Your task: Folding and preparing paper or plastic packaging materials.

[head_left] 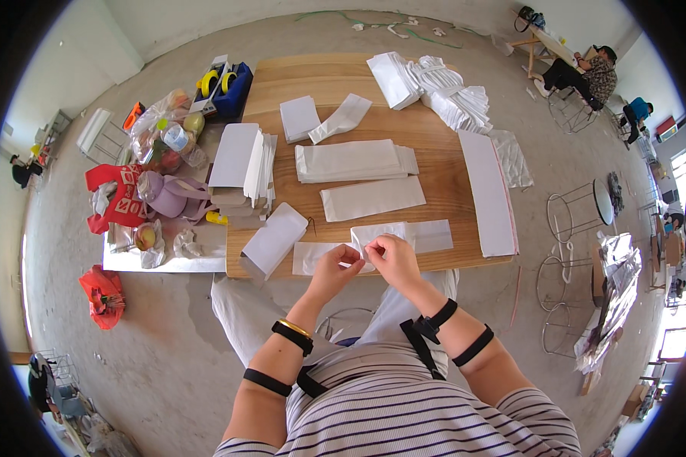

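Note:
At the table's near edge, my left hand [338,266] and my right hand [393,260] are close together, fingertips almost meeting. Both pinch the edge of a thin white flat bag [379,230], partly hidden behind my fingers. One flat white sleeve [306,257] reaches out under my left hand, and another pale sleeve [432,235] lies to the right. Just beyond are a single long white sleeve [373,199] and a stack of similar sleeves [347,161]. Left of my hands, a small pile of white cards [276,239] sits at an angle.
A tall stack of white cards [235,156] borders the left side. Bundled white sleeves [456,95] fill the far right corner, above a long white board [486,194]. Leftward are a blue tape dispenser [232,90], a lilac cap [168,194] and a red bag [113,199].

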Demonstrator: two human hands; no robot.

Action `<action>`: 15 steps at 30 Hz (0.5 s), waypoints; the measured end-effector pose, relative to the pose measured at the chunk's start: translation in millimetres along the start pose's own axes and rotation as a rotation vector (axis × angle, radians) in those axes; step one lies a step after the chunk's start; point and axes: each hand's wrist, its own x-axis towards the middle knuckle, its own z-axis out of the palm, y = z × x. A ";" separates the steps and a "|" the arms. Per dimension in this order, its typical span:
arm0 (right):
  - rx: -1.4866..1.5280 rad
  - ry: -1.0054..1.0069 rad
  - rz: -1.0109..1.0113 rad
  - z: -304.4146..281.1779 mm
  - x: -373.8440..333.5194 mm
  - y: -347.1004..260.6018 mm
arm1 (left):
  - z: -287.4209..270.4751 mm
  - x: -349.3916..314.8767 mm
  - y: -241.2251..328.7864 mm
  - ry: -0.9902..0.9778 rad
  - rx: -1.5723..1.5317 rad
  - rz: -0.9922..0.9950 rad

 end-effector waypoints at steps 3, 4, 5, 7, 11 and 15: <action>0.007 0.002 -0.007 1.1 1.0 0.5 | -1.3 2.6 -5.8 0.025 -0.015 -0.022; 0.007 0.002 -0.007 0.9 1.1 1.0 | -1.4 2.6 -6.6 0.024 -0.015 -0.022; 0.015 0.006 -0.008 0.7 1.2 1.5 | -1.5 2.7 -7.4 0.037 -0.014 -0.031; 0.025 0.009 -0.011 0.3 1.6 1.1 | -2.8 2.8 -9.9 0.052 -0.011 -0.039; 0.011 0.011 0.019 -3.7 1.0 0.3 | -5.4 2.9 -13.2 0.066 0.012 -0.047; -0.001 0.026 0.031 -6.1 -1.8 3.7 | -8.0 0.6 -14.0 0.119 0.031 -0.101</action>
